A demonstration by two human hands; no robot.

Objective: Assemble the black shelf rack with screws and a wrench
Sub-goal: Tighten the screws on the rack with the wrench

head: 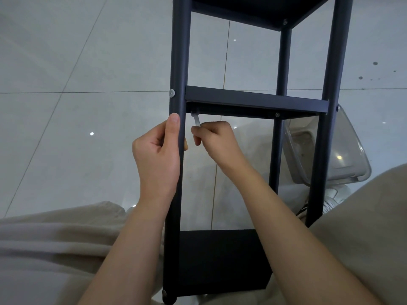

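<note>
Left hand gripped the black round metal upright, thumb lying straight up along it. Right hand pinched the small flat silver wrench between curled fingers. Both bare forearms reached forward, wrists apart.

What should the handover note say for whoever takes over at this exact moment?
The left grip holds the near-left post.
The right grip pinches the wrench. The wrench head is up under the middle shelf at its left corner, and the screw there is hidden.
Done: all shelves in view sit between the posts. Seated screws show on that post, under the middle shelf's right end and at the top shelf corner.
Left: probably finish this corner. How tight the others are cannot be judged.
A clear tub lies on the floor to the right.
</note>
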